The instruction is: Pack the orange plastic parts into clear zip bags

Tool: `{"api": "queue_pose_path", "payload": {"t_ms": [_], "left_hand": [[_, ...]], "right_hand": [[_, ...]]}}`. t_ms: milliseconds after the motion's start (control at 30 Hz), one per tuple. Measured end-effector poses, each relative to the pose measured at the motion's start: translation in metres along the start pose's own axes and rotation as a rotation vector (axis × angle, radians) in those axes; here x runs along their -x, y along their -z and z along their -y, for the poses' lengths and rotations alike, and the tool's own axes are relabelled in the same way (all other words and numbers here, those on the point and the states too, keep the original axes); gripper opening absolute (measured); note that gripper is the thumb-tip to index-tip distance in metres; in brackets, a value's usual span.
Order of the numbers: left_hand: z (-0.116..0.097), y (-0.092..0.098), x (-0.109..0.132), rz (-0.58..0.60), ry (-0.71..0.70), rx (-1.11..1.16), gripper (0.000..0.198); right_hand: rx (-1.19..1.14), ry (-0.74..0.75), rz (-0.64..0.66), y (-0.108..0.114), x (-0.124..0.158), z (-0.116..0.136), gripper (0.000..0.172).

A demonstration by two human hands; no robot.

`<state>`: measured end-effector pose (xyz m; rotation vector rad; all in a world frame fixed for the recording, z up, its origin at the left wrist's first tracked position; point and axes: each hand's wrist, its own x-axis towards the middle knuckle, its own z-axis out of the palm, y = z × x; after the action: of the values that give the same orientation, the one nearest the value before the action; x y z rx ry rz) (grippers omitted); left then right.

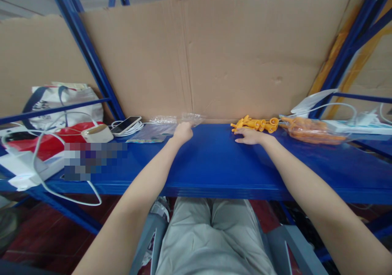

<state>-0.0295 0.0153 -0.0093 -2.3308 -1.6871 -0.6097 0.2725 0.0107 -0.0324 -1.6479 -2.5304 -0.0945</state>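
Note:
My left hand point(183, 132) is closed at the back of the blue shelf, its fingers pinching a crinkled clear plastic bag point(196, 118). Flat clear plastic bags point(153, 132) lie just left of it. Over to the right, my right hand point(249, 136) reaches a small pile of yellow-orange plastic pieces point(260, 124) with flared, trumpet-like ends. Its fingers are stretched out with the thumb apart, and the fingertips touch the near left edge of the pile. No piece is visibly gripped.
A clear bag filled with orange pieces point(315, 130) lies farther right, before a white power strip point(358, 127). On the left are a phone point(126, 125) on coiled white cable, a white charger point(97, 134), and a cloth bag point(64, 107). Cardboard point(245, 54) walls the back; blue posts point(88, 54) frame the shelf point(211, 160).

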Motion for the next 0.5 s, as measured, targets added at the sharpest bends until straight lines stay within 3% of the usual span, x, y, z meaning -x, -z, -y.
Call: {"api": "queue_pose_path", "payload": {"t_ms": [100, 233, 367, 500], "left_hand": [[-0.014, -0.008, 0.001, 0.052, -0.216, 0.082, 0.049], [-0.027, -0.019, 0.002, 0.120, -0.375, 0.228, 0.051], [-0.025, -0.026, 0.000, 0.169, -0.352, 0.286, 0.049], [-0.013, -0.028, -0.004, 0.143, -0.312, 0.308, 0.049]], "right_hand": [[-0.008, -0.008, 0.010, 0.001, 0.001, 0.002, 0.048], [-0.011, -0.009, 0.018, 0.003, 0.002, 0.003, 0.048], [-0.009, 0.001, 0.017, 0.003, 0.001, 0.001, 0.048], [-0.005, 0.008, 0.019, 0.001, 0.000, 0.000, 0.048]]}}
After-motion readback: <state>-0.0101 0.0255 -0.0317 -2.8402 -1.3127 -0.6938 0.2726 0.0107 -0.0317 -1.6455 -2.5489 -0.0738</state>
